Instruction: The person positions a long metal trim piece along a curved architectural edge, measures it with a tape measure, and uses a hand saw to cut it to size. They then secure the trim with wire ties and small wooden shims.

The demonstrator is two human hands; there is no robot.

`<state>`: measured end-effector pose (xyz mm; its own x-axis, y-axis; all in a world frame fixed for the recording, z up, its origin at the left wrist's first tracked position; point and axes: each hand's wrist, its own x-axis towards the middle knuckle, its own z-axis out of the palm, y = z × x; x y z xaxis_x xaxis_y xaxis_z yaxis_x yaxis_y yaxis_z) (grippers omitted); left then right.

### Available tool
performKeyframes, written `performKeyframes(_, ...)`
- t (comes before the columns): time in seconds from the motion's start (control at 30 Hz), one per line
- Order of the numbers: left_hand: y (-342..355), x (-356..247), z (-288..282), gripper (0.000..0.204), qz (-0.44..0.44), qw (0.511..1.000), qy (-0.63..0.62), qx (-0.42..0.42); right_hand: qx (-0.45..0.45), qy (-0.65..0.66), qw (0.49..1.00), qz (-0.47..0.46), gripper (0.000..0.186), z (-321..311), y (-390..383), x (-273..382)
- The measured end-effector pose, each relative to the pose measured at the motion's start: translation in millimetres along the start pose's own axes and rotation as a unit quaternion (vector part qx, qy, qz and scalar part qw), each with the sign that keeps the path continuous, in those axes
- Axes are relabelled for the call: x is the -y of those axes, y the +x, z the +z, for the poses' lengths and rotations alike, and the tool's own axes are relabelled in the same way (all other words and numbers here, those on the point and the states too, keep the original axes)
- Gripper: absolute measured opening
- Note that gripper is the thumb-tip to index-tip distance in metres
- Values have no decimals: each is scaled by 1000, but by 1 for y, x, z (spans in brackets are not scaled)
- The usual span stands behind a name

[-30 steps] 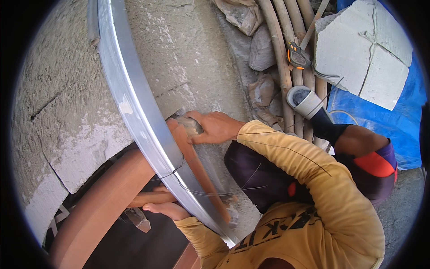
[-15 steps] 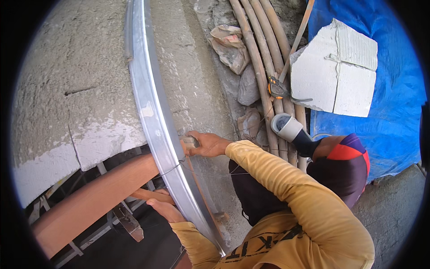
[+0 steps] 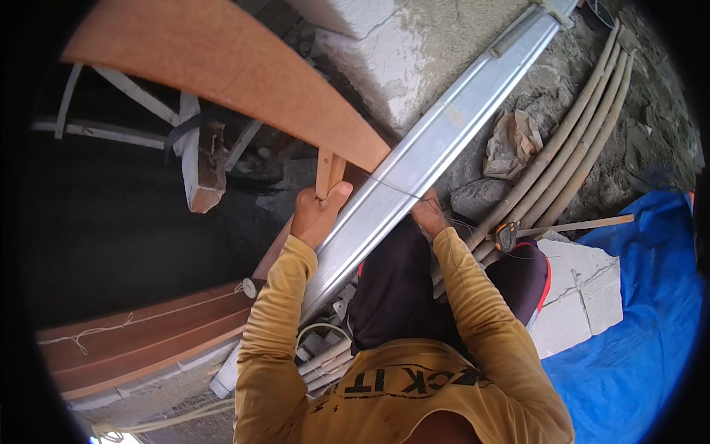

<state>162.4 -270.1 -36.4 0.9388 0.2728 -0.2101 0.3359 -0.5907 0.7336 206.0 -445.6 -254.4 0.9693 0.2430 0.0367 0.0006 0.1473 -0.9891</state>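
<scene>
My left hand [image 3: 316, 214] is closed on a short wooden strut [image 3: 325, 170] under a curved orange-brown board [image 3: 222, 74], left of a long silver metal channel [image 3: 444, 148]. My right hand [image 3: 427, 214] is at the channel's right edge, fingers curled and partly hidden beneath it; what it grips I cannot make out. A thin dark wire [image 3: 399, 189] crosses the channel and trails past my right hand. An orange-and-black tape measure [image 3: 506, 235] lies near my right forearm.
Bent bamboo poles [image 3: 568, 148], crumpled paper [image 3: 510, 144] and rubble lie at right, beside a white block [image 3: 573, 288] on a blue tarp [image 3: 629, 340]. A rough concrete block [image 3: 384, 66] stands behind the channel. A dark cavity with struts [image 3: 197, 170] and corded boards [image 3: 140, 355] are at left.
The view has swung, so the channel now runs diagonally and the curved board sits top left. My left hand shows more fully on the strut; my right forearm now points more directly forward.
</scene>
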Motion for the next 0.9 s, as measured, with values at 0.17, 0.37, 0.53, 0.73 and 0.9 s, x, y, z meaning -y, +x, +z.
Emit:
performKeyframes(0.17,-9,-17,-17,67,13,994,48,99,-53,-169,984,2,46,-14,-7,-39)
performKeyframes(0.37,-43,4,-18,85,-44,991,109,70,-8,46,994,100,41,11,-21,39)
performKeyframes(0.53,-34,-5,-4,76,-35,996,77,34,44,59,986,149,65,-16,-32,42)
performKeyframes(0.73,-33,28,1,74,-3,994,107,-14,252,-221,929,158,57,-65,-137,91)
performKeyframes(0.9,-34,4,-7,74,-12,991,132,26,230,-207,938,156,46,-70,-138,83)
